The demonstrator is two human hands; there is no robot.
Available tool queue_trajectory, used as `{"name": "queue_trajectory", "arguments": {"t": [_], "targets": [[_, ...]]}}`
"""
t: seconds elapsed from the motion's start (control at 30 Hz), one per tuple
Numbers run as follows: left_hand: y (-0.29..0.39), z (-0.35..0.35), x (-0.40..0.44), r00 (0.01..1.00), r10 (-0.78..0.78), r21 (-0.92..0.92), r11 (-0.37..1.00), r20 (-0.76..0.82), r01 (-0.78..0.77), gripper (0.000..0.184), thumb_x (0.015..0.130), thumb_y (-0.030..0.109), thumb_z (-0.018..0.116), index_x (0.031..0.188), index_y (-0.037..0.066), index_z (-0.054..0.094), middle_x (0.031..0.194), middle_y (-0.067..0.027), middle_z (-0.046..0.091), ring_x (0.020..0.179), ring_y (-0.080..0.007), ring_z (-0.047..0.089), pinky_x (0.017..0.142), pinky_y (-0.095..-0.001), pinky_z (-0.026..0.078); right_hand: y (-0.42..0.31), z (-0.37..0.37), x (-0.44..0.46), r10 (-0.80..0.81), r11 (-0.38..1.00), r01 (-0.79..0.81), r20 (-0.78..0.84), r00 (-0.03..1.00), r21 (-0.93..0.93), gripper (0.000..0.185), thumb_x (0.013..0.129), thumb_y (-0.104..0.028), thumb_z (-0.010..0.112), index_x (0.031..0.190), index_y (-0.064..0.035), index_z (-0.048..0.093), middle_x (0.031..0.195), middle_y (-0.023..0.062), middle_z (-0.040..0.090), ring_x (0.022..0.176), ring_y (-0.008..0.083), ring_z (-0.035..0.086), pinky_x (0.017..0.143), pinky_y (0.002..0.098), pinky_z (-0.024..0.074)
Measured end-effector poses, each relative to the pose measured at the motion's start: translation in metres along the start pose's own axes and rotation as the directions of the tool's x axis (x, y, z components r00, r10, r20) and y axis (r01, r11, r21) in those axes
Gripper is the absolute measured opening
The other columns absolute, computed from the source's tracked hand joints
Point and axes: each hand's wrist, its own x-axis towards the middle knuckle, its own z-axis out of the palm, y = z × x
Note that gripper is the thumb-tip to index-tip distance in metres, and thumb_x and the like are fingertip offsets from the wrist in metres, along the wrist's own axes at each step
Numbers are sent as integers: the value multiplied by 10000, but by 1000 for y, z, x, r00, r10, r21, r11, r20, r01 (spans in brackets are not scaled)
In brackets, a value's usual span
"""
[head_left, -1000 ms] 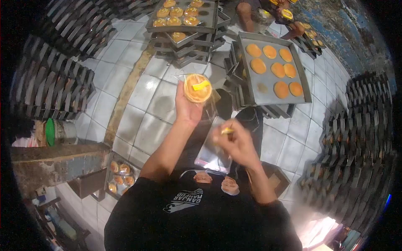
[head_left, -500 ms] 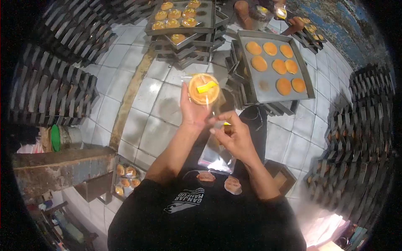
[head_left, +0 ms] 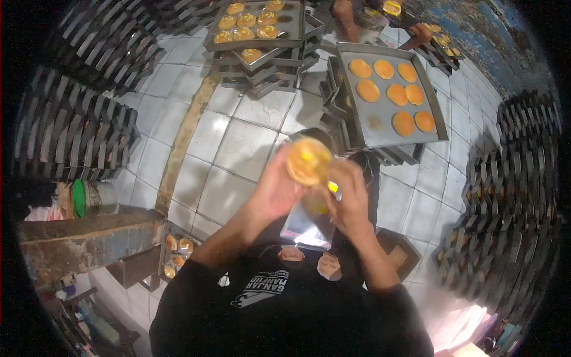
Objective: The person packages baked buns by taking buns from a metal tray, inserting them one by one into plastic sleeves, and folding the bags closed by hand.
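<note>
My left hand (head_left: 275,193) holds a round golden bun (head_left: 308,163) with a yellow patch on top, raised in front of my chest; it is blurred by motion. The clear plastic bag around it is hard to make out now. My right hand (head_left: 351,199) is at the bun's right side, fingers bent and pinched at the bag's end, partly smeared. Below both hands, a stack of clear plastic bags (head_left: 306,229) lies on my lap, with yellow print showing near my right fingers.
A metal tray (head_left: 380,138) of plain buns tops a stack at front right. Another tray (head_left: 291,43) holds wrapped buns at front left. Stacked dark trays (head_left: 77,128) line both sides. Another person's hand (head_left: 421,35) works at the far right. A small tray of buns (head_left: 178,250) sits left.
My left hand has brought the bun down and closer to my right hand, tilting it. My right hand has moved slightly right and down, up against the bun's side.
</note>
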Motion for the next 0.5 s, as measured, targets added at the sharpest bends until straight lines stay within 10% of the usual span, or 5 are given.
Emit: {"name": "queue_trajectory", "arguments": {"t": [0.13, 0.23, 0.3, 0.37, 0.5], "targets": [[2, -22, 26, 755, 648, 780, 525, -104, -342, 446, 1110, 349, 396, 1395, 50, 567, 1322, -117, 642, 1163, -217, 639, 1022, -372, 503, 19, 7, 1, 54, 985, -75, 133, 990, 158, 233, 819, -71, 766, 1031, -14, 690, 1056, 164, 696, 976, 329, 692, 839, 383, 567], [19, -25, 32, 953, 293, 742, 654, -72, -145, 387, 1100, 281, 442, 1303, 24, 648, 1247, -113, 680, 1095, -206, 660, 1011, -354, 494, 42, 21, 12, 532, 770, -557, 169, 830, 310, 158, 927, -119, 692, 1037, -6, 696, 982, 171, 694, 909, 333, 693, 808, 386, 563], [14, -16, 33, 902, 431, 749, 606, -28, -266, 317, 1080, 205, 492, 1159, -9, 713, 1130, -101, 709, 1054, -187, 659, 980, -336, 498, 43, 24, 18, 524, 799, -535, 120, 843, 275, 203, 1001, -179, 626, 1041, 10, 690, 914, 190, 683, 852, 360, 681, 775, 395, 547], [15, -19, 42, 708, 653, 866, 156, 270, -475, 283, 1070, 159, 512, 1085, -33, 719, 1061, -94, 709, 1028, -166, 654, 952, -305, 505, 46, 25, 23, 350, 920, -350, 33, 936, 176, 167, 993, -146, 632, 983, 10, 688, 859, 185, 661, 763, 362, 655, 709, 415, 521], [15, -10, 39, 678, 678, 816, 201, 284, -542, 275, 1065, 167, 543, 961, -29, 704, 904, -56, 688, 827, -115, 629, 771, -261, 507, 15, 6, 44, 274, 948, -275, 33, 961, 161, 157, 982, -105, 645, 878, 12, 649, 742, 137, 577, 639, 309, 558, 629, 384, 466]]}}
